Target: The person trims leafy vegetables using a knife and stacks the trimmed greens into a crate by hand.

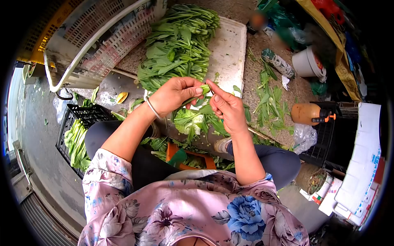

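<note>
My left hand is closed round a leafy green stem, its cut end pointing right. At that end my right hand is closed, index finger and thumb close to the stem. A thin dark blade-like tool shows between its fingers; most of it is hidden. Beyond my hands, a large pile of leafy greens lies on a white board, stems mostly to the right. Below my hands are loose leaves and a pale green leafy head.
A white perforated basket stands at upper left. Left of my legs, a black crate holds greens. Loose leaves litter the ground at right, near a white bucket and an orange spray bottle. An orange object sits between my legs.
</note>
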Tool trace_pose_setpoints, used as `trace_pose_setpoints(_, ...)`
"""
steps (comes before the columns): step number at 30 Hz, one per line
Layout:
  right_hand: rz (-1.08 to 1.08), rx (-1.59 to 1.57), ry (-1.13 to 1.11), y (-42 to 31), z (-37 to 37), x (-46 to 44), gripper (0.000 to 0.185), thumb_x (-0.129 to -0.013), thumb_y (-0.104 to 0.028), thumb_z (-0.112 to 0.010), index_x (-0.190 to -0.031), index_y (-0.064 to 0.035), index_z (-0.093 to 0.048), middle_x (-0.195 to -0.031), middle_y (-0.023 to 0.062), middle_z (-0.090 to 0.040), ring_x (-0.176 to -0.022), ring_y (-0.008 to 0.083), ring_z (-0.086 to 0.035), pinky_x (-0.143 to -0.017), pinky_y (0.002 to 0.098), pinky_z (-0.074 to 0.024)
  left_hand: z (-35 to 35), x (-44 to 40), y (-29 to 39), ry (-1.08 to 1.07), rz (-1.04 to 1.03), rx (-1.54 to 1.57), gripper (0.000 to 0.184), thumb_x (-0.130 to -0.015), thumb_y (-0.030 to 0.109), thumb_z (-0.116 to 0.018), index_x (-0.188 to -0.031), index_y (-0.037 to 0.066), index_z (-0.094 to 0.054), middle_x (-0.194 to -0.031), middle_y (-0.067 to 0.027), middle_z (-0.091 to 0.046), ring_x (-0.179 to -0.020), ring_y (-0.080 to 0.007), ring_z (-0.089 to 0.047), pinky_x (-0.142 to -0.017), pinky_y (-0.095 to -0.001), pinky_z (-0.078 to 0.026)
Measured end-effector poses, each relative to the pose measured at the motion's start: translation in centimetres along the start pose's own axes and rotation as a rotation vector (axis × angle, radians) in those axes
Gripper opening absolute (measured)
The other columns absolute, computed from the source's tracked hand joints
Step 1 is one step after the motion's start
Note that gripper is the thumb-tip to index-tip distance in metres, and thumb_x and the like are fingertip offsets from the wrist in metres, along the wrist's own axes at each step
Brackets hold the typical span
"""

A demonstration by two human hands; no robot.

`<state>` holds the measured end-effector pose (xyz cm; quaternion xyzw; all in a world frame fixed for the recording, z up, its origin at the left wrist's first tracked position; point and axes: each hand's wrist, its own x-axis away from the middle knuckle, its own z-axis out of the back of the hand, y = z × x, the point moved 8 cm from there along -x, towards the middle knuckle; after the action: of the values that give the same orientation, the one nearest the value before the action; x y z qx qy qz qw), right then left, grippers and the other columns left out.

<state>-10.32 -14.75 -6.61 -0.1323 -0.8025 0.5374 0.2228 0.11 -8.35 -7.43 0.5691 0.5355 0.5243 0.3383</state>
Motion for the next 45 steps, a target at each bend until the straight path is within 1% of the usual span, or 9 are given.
trace_pose_setpoints(10,-0.124,0.015,0.281,5.0,5.2,-6.1,0.036,-0.086,-0.024,-0.059,-0.112,-0.0003,-0.057,-0.061,-0.0063,-0.044,-0.053,0.0028,-0.037,-0.047,0.0159,-0.0298,-0.6,0.7,0.5,-0.072,0.034,0.194,0.022,-0.09,0.021,-0.05,-0.101,0.002,-0.053,-0.082,-0.0012,-0.057,-0.067,-0.0065,-0.05,-0.059,-0.0204,-0.041)
trace_pose_setpoints(12,0.16,0.405,0.408,4.3,6.3,-10.5,0.036,-0.078,-0.028,-0.067,-0.104,-0.003,-0.061,-0.065,-0.0009,-0.055,-0.057,0.0076,-0.049,-0.052,0.0205,-0.0395,-0.7,0.8,0.6,-0.095,0.066,0.262,0.024,-0.087,0.019,-0.056,-0.102,0.002,-0.051,-0.081,0.0006,-0.055,-0.068,-0.0053,-0.049,-0.06,-0.0196,-0.04)
trace_pose_setpoints(21,0.262,1.051,0.576,4.2,4.6,-19.9,0.026,-0.07,-0.029,-0.067,-0.083,-0.0065,-0.066,-0.079,0.0105,-0.064,-0.075,0.0291,-0.061,-0.067,0.0375,-0.0467,1.5,0.6,1.5,0.074,0.046,0.014,0.022,-0.073,0.008,-0.071,-0.091,0.002,-0.059,-0.074,0.0039,-0.055,-0.07,-0.0034,-0.049,-0.063,-0.0189,-0.04)
trace_pose_setpoints(26,0.209,0.833,0.331,3.8,5.5,-16.2,0.023,-0.073,-0.026,-0.067,-0.083,-0.005,-0.066,-0.075,0.0084,-0.064,-0.067,0.0187,-0.06,-0.063,0.0301,-0.0461,2.9,1.1,1.0,0.102,0.016,0.001,0.014,-0.078,0.01,-0.067,-0.087,0.0,-0.063,-0.08,-0.0011,-0.062,-0.075,-0.0066,-0.054,-0.07,-0.0212,-0.043)
trace_pose_setpoints(28,-0.008,0.715,-0.29,5.5,1.9,-14.0,0.023,-0.076,-0.025,-0.066,-0.083,-0.0028,-0.066,-0.07,0.0044,-0.063,-0.059,0.0122,-0.056,-0.058,0.0282,-0.0444,2.8,1.2,1.2,0.063,0.014,-0.097,0.014,-0.079,0.011,-0.066,-0.088,0.001,-0.064,-0.08,-0.0015,-0.063,-0.076,-0.0069,-0.054,-0.071,-0.0221,-0.044)
trace_pose_setpoints(29,-0.014,0.715,-0.291,5.2,1.6,-14.1,0.023,-0.076,-0.025,-0.066,-0.083,-0.0028,-0.066,-0.07,0.0044,-0.063,-0.059,0.0122,-0.056,-0.058,0.0282,-0.0444,2.4,1.3,1.1,0.015,0.017,-0.199,0.015,-0.079,0.012,-0.065,-0.089,0.001,-0.064,-0.081,-0.0019,-0.064,-0.077,-0.0072,-0.055,-0.072,-0.0229,-0.044)
trace_pose_setpoints(32,0.04,0.689,0.238,3.4,4.9,-16.6,0.025,-0.077,-0.028,-0.065,-0.08,-0.0034,-0.067,-0.065,0.0033,-0.062,-0.052,0.0138,-0.054,-0.053,0.0311,-0.0429,1.8,1.2,0.7,-0.034,0.01,-0.307,0.017,-0.08,0.016,-0.065,-0.091,0.002,-0.065,-0.081,-0.0028,-0.065,-0.076,-0.0077,-0.055,-0.073,-0.0248,-0.044)
trace_pose_setpoints(35,0.076,0.985,0.426,2.9,5.2,-19.3,0.027,-0.076,-0.032,-0.064,-0.079,-0.0056,-0.068,-0.064,0.0059,-0.063,-0.054,0.0195,-0.057,-0.055,0.0334,-0.0439,1.8,1.0,0.4,-0.031,0.082,-0.407,0.019,-0.08,0.019,-0.065,-0.091,0.003,-0.066,-0.078,-0.0045,-0.065,-0.074,-0.008,-0.055,-0.071,-0.0256,-0.044)
trace_pose_setpoints(45,0.004,0.913,0.578,5.1,5.4,-21.2,0.024,-0.072,-0.031,-0.068,-0.077,-0.0074,-0.069,-0.064,0.0086,-0.063,-0.063,0.0222,-0.061,-0.059,0.0351,-0.0449,2.8,0.8,0.7,0.074,0.013,-0.437,0.02,-0.08,0.02,-0.064,-0.091,0.003,-0.066,-0.066,-0.002,-0.062,-0.057,-0.0066,-0.049,-0.056,-0.0253,-0.043)
